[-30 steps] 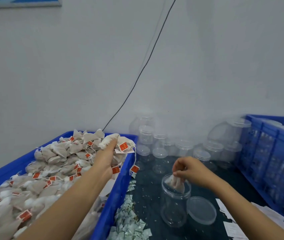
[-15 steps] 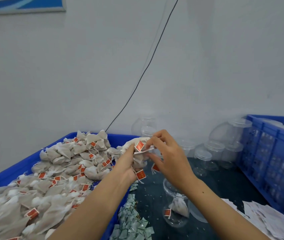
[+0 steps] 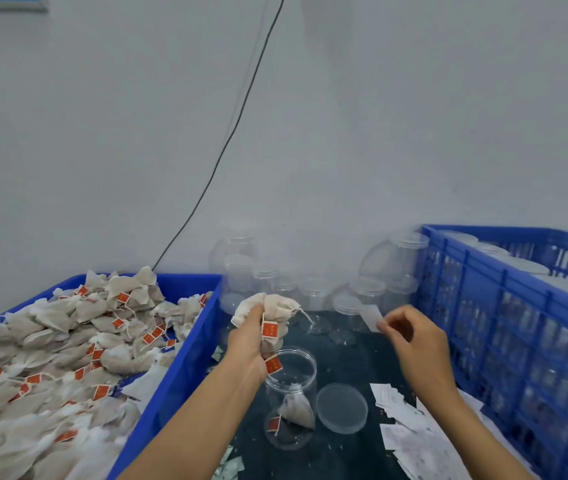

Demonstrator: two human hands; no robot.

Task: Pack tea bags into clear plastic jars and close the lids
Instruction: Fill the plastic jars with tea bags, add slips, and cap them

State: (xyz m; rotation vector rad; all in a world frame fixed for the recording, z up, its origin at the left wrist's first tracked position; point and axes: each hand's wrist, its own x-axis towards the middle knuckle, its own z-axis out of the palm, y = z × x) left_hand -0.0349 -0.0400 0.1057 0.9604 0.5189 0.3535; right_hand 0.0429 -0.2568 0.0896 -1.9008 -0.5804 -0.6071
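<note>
Red tags, print too small to read.
Left hand (image 3: 251, 336) gripped tea bags (image 3: 270, 311) above the open jar (image 3: 291, 396); right hand (image 3: 414, 337) pinched a paper slip (image 3: 372, 317).

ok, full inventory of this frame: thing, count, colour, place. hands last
open jar: one, clear, centre of the dark tabletop, tea bag inside
loose lid: one, clear, flat just right of the open jar
tea bag pile: too many to count, beige with red tags, in the left crate
left crate: one, blue, left
right crate: one, blue lattice, right, jars inside
empty jars: a cluster, clear, at the back by the wall
paper slips: a scatter, white, front right
cable: one, black, down the wall
left hand: grips a bunch of tea bags above the open jar
right hand: pinches one white slip
</note>
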